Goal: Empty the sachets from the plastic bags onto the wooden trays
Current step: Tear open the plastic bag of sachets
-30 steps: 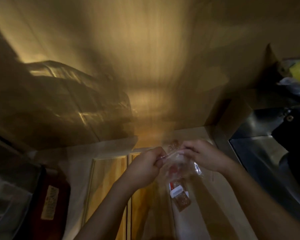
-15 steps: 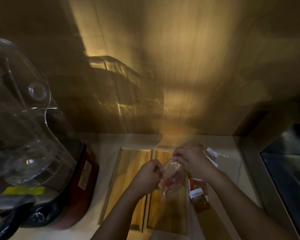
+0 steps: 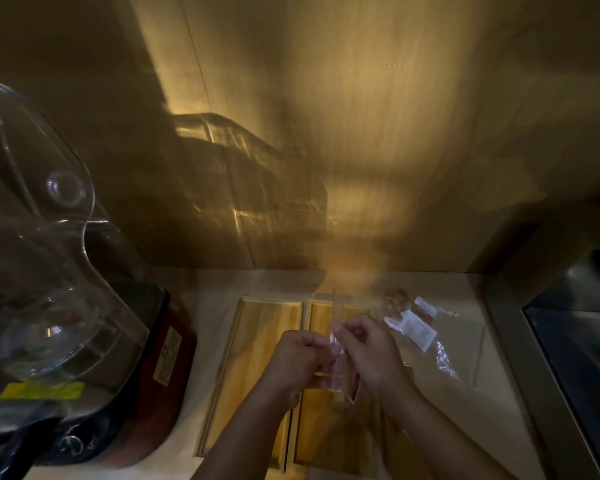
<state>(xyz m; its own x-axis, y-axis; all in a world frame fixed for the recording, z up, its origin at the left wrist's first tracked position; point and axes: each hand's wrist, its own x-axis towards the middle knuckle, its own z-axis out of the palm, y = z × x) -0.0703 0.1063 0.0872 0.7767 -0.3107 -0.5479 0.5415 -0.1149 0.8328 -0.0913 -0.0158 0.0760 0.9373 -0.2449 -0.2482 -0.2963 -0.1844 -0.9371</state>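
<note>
Clear, thin plastic is what I'm handling: the plastic bag [image 3: 338, 365] hangs between my left hand [image 3: 297, 362] and right hand [image 3: 369, 355], both pinching its top edge above the right wooden tray [image 3: 317, 424]. I judge it light, limp and slippery, best gripped at the mouth's two lips. More sachets [image 3: 414, 325] lie on the bench [image 3: 465, 341] to the right; their white labels are too blurred to read.

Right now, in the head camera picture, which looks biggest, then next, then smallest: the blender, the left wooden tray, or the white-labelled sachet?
1. Blender, though it sits nearest the camera.
2. Left wooden tray.
3. White-labelled sachet.
</note>
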